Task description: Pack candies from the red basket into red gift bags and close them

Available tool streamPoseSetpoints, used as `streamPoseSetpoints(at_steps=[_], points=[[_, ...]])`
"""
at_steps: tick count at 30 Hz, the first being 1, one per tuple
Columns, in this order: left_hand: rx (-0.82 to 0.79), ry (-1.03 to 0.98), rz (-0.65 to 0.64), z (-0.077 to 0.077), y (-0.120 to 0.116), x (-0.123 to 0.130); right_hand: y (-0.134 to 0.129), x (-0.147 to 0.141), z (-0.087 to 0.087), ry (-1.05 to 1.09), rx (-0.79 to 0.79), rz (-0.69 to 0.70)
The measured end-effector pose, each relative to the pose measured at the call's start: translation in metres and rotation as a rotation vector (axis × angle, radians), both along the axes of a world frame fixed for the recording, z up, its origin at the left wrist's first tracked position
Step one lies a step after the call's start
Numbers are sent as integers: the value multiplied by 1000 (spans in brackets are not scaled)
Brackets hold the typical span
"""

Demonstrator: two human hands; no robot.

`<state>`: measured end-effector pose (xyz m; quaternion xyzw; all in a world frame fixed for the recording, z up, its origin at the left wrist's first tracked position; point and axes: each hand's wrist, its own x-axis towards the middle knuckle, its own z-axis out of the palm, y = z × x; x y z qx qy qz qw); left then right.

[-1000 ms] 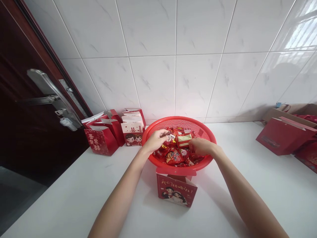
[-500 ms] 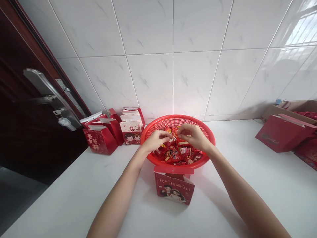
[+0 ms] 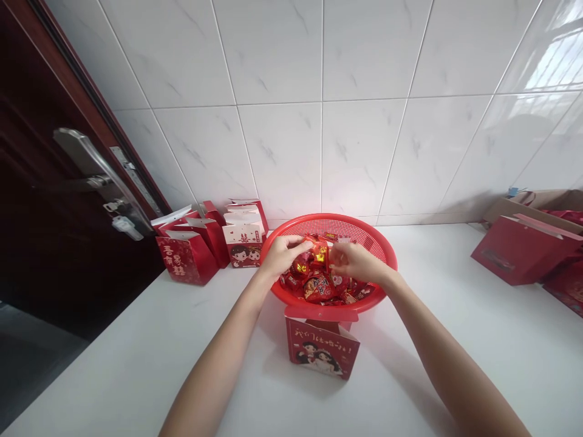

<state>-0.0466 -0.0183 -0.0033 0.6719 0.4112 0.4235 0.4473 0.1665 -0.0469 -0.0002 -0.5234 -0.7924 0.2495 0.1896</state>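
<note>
A red plastic basket [image 3: 388,255] holds a heap of wrapped candies [image 3: 317,286], mostly red with some gold. Over the heap, my left hand [image 3: 283,260] pinches a red-and-gold wrapped candy [image 3: 320,252] between thumb and fingers. My right hand [image 3: 356,263] is curled closed at the right side of the same spot, with red wrapper at its fingertips; the fingers partly hide it. In front of the basket stands a small red paper gift box [image 3: 322,351] with a cartoon couple on it and its top flaps open.
Several red gift boxes [image 3: 187,258] and a white-fronted box [image 3: 243,246] stand at the left by the wall. At the right are a red bag [image 3: 523,250] and a brown carton [image 3: 498,209]. A dark door with a metal handle [image 3: 84,155] borders the white table [image 3: 218,340].
Both hands have shifted slightly down over the candies. A red-and-gold wrapped candy now shows between them, and my right fingers have curled in more. The gift box stays in place.
</note>
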Motion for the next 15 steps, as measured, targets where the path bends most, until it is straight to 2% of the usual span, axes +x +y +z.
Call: streamPoseSetpoints(at_steps=[3,6,12,15], points=[[-38,-28,65,-1,2,0,-2,2,0,-336,-205,81],[-57,-23,28,1,1,1,-5,0,0,-430,-273,123],[-39,-10,-11,3,-1,2,-5,0,2,-387,-234,160],[-27,-7,-8,3,-1,2,-1,4,2,-228,-124,107]])
